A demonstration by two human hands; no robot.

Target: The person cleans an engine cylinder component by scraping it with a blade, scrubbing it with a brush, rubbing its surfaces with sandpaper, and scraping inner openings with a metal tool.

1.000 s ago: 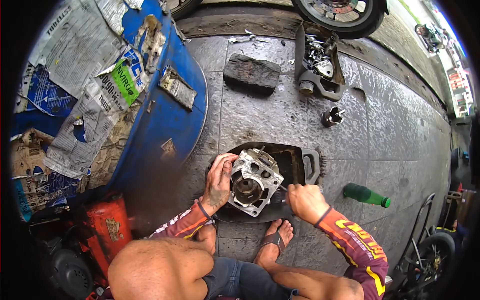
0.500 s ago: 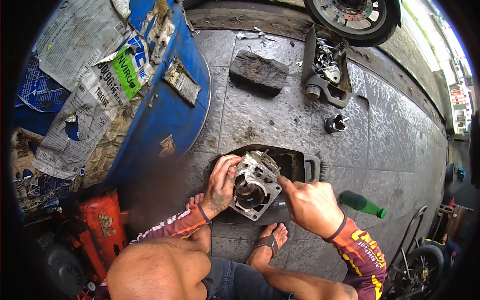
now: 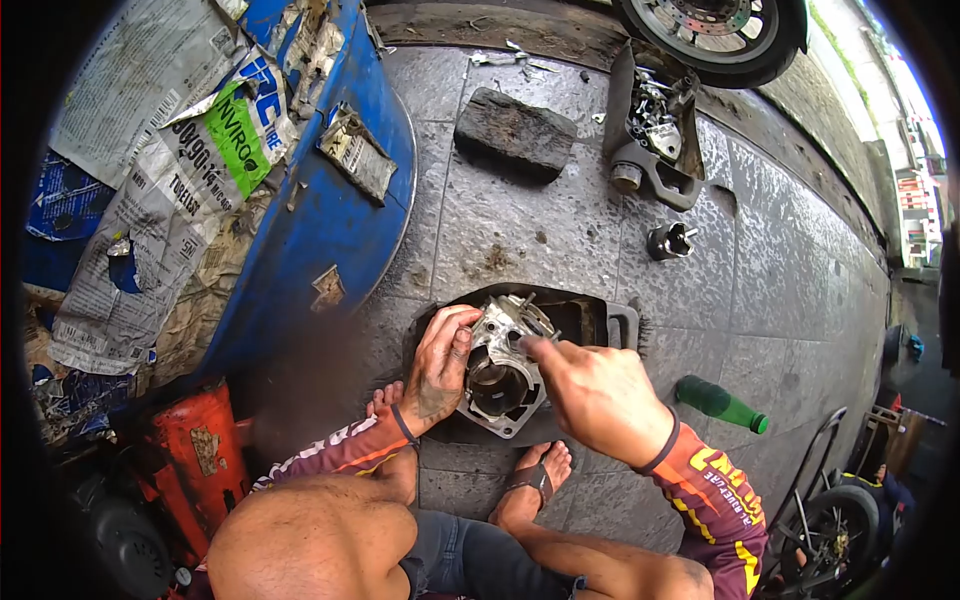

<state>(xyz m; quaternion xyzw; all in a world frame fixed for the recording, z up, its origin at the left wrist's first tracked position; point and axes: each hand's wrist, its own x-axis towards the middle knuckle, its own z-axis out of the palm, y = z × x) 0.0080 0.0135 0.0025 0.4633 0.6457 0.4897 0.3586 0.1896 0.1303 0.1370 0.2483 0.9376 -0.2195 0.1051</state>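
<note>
Metal casting (image 3: 503,352) is seated in the black cut-down tray (image 3: 588,322) on the tiled floor, between and just beyond the person's feet, with its large round bore facing up toward the camera. The tray is presumably put under it to catch drips and dirt.

Left hand (image 3: 435,372) is closed on the casting's left side, fingers curled over the upper edge; probably used as a clamp so the part can't shift or tip. Right hand (image 3: 610,402) is held over the casting's right side, knuckles up, a fingertip at or just above the top face. Its grip can't be told: whether anything is pinched in it is hidden by the hand itself. Contact with the metal can't be confirmed either.

Green bottle (image 3: 722,405) is laid on its side to the right of the tray, within easy reach; contents not readable. Small metal cup-shaped part (image 3: 670,241) is set apart on the tiles. Loose hardware is kept in the second container (image 3: 655,185), likely so nothing strays; individual pieces can't be sorted out by eye.

Casting's right flank is covered by the right hand, its underside is out of sight, and the bore floor is too dark to judge. Wheel (image 3: 715,45) is cut off at the top.
</note>
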